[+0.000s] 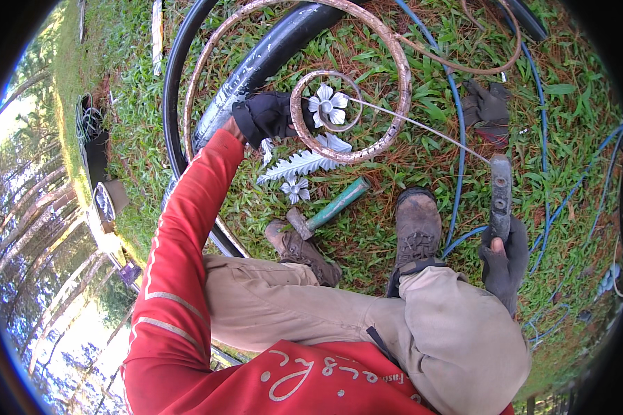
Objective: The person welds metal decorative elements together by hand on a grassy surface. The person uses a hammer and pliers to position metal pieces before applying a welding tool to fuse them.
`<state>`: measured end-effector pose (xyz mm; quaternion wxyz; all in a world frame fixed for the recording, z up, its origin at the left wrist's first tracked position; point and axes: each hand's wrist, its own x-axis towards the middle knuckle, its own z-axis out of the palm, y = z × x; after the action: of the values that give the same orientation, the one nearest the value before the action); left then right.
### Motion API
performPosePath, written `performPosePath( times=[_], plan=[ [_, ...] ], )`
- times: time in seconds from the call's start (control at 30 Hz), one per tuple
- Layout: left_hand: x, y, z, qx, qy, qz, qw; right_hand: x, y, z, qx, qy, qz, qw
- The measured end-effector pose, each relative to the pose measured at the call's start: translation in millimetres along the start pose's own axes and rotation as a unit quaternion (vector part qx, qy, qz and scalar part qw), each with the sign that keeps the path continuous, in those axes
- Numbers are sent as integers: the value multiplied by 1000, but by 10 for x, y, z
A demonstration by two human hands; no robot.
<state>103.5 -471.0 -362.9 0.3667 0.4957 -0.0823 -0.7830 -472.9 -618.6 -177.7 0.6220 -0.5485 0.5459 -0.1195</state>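
Gloved hands and scrollwork on grass (374, 277). The right hand (509, 259) has its grip closed around the lower end of an electrode holder (500, 190), well to the rear of its nose, probably to keep the fingers clear of the thin electrode rod (422, 126). The rod slants from the holder to the right petals of a silvery metal flower (327, 105); whether its tip touches cannot be told. The flower sits within the inner coil of a rusty metal scroll (403, 76). The left hand (266, 116) lies against the coil's left side, seemingly to steady it; its fingertips are hidden, so whether its grip grasps scroll or flower cannot be told. A silvery leaf (304, 164) and a second flower (295, 187) lie below the coil. Between them and the boots (417, 221) rests a green-handled hammer (338, 203), presumably within easy reach. A black pipe (263, 62) passes behind the left hand, toward the grass's left edge, where trees begin.
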Motion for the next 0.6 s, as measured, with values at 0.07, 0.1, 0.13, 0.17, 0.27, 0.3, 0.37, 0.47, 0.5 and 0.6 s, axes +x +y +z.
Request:
performPosePath(
  times=[0.07,0.1,0.13,0.17,0.27,0.3,0.37,0.47,0.5,0.6],
  plan=[
    [-4,-13,8,-14,20,-4,1000,29,-32,41,-9,5,17,1000],
    [9,-35,-33,-15,21,-5,1000,50,-42,55,-16,-1,25,1000],
    [21,-36,-65,-10,3,5,1000,72,-57,74,-24,-8,33,999],
    [21,-44,-94,-4,-15,15,1000,93,-83,106,-23,-10,33,999],
    [14,31,110,-39,66,-12,997,126,-116,155,-41,3,47,998],
    [20,32,96,-40,66,-12,997,145,-109,146,-67,-6,45,997],
    [8,38,61,-18,46,-7,999,174,-81,158,-92,-17,43,995],
    [5,51,59,-26,41,-9,999,179,-60,177,-85,-22,33,996],
    [15,53,66,-26,40,-9,999,178,-73,188,-91,-21,39,995],
    [16,58,71,-42,43,-14,998,181,-61,194,-93,-22,52,994]
  ],
)
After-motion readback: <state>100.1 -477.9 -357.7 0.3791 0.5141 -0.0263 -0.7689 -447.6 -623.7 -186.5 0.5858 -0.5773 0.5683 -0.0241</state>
